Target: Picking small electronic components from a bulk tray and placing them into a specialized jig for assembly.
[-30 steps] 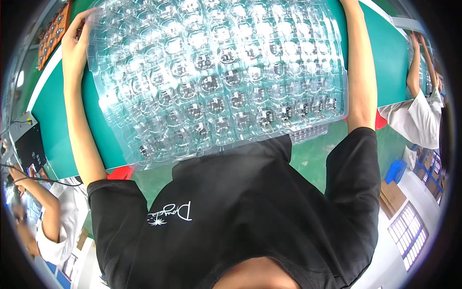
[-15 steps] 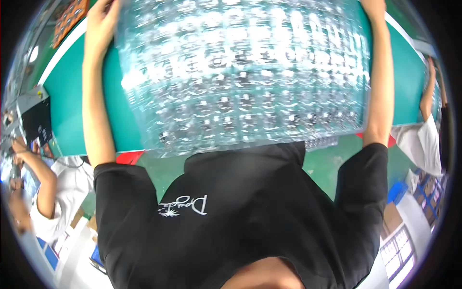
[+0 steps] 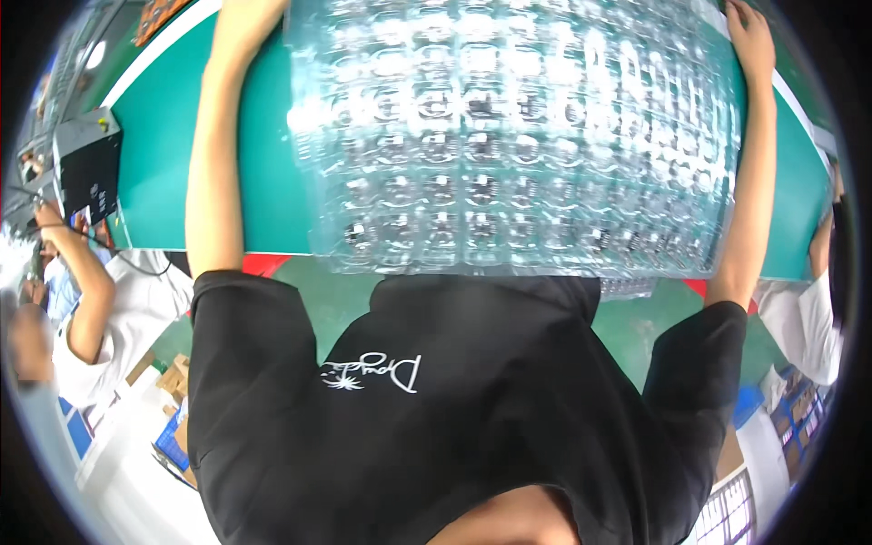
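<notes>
A large clear plastic blister tray [image 3: 527, 173] with rows of moulded pockets lies across the green tabletop [image 3: 154, 195]; its near edge reaches the table edge in front of me. Glare and dark spots in the pockets keep me from telling whether they hold parts. My left hand [image 3: 247, 25] is by the tray's far left side, its fingers cut off by the picture's top. By the far right edge of the tray, my right hand [image 3: 754, 44] has its fingers apart and slightly bent. Whether its fingertips touch the plastic I cannot tell.
A black and grey box [image 3: 88, 168] with a cable stands at the table's left end. Past it a co-worker in a white shirt [image 3: 150, 295] is at work. Another person in white [image 3: 804, 327] is on the right. An orange tray [image 3: 162, 16] is at the far left.
The whole view has shifted and tilted. My left hand has gone farther toward the top edge, hiding its fingers. My right hand now shows its fingers beside the tray's far right corner.
</notes>
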{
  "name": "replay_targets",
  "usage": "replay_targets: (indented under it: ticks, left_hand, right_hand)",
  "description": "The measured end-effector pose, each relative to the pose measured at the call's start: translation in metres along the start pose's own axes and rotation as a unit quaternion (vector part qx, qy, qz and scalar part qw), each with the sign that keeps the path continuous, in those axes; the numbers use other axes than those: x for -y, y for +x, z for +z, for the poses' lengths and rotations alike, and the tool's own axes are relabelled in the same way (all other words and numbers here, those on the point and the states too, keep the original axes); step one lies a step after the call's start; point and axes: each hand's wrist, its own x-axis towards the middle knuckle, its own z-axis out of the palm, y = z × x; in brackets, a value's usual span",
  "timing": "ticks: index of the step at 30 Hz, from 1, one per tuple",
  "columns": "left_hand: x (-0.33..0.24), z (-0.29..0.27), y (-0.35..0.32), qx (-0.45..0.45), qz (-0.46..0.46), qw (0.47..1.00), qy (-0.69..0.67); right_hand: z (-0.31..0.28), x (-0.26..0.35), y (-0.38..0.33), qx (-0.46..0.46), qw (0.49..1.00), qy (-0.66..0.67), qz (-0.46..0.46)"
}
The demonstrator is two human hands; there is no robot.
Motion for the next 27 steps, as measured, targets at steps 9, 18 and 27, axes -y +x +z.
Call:
replay_targets:
  ticks: [9, 18, 27]
  left_hand:
    - [0.075, -0.036, 0.01, 0.033, 0.062, 0.994, 0.081]
    - [0.089, -0.041, 0.017, 0.053, 0.057, 0.992, 0.099]
    - [0.08, -0.051, -0.004, 0.051, 0.031, 0.995, 0.076]
  right_hand:
    - [0.018, -0.037, 0.007, -0.098, 0.989, -0.071, -0.082]
    - [0.032, -0.006, 0.004, -0.106, 0.993, -0.003, -0.055]
    - [0.069, 0.022, 0.005, -0.092, 0.992, 0.024, -0.079]
